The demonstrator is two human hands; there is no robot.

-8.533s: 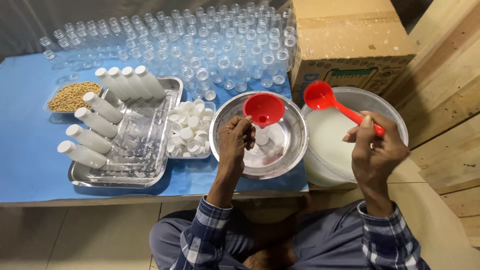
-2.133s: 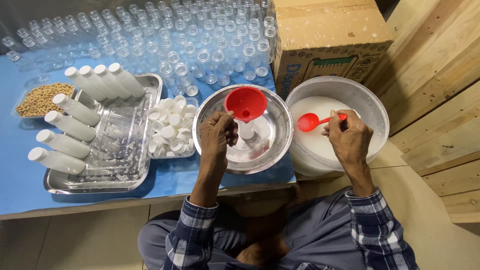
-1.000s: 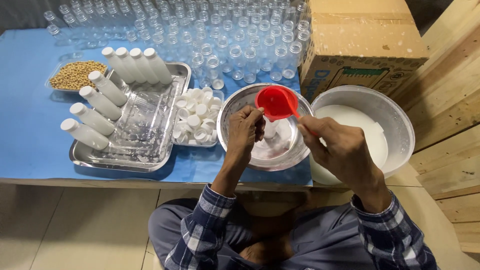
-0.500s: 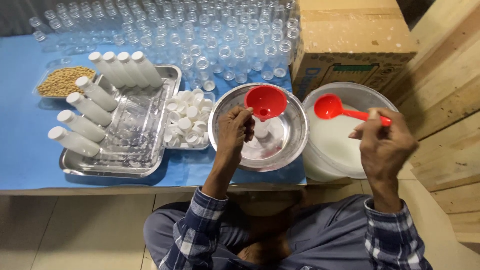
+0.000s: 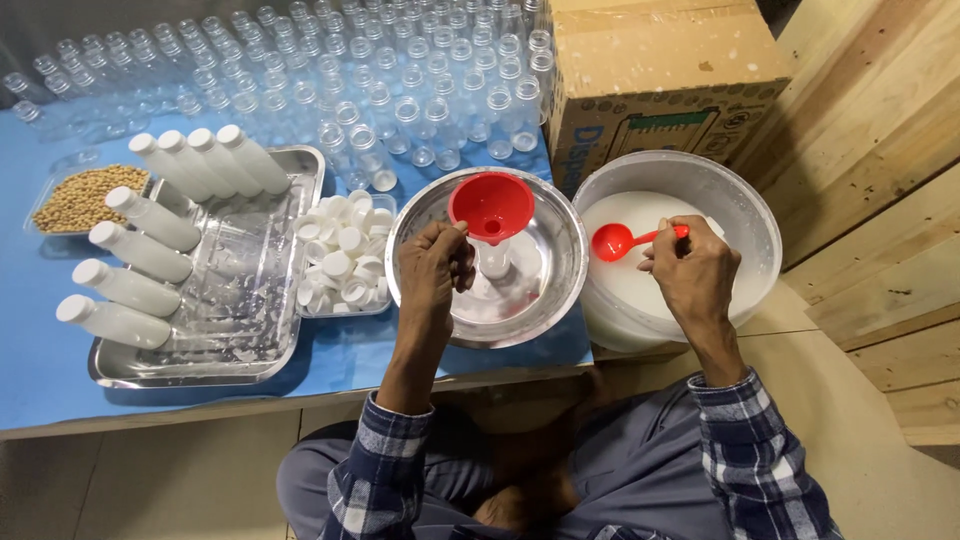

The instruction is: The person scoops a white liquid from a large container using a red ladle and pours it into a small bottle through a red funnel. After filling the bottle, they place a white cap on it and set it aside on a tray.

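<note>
Seated low at the blue table (image 5: 40,380), both hands well apart. My left hand (image 5: 437,268) is curled around a small clear plastic bottle (image 5: 493,262) standing upright inside the round shiny steel bowl (image 5: 556,290); a red plastic funnel (image 5: 491,207) sits in the bottle's neck, tilted a little toward me. My right hand (image 5: 693,272) is pinched shut on the handle of a red plastic scoop (image 5: 612,241), whose cup hangs just over the white liquid in the large white plastic bucket (image 5: 745,205), right of the bowl. Cannot tell whether the scoop touches the liquid. Left of the bowl: clear shallow tray of white caps (image 5: 340,262), then a rectangular steel tray (image 5: 290,330) with capped white filled bottles (image 5: 150,217) lying along its edges. Rows of empty clear bottles (image 5: 400,90) behind. Brown cardboard box (image 5: 660,75) behind the bucket.
</note>
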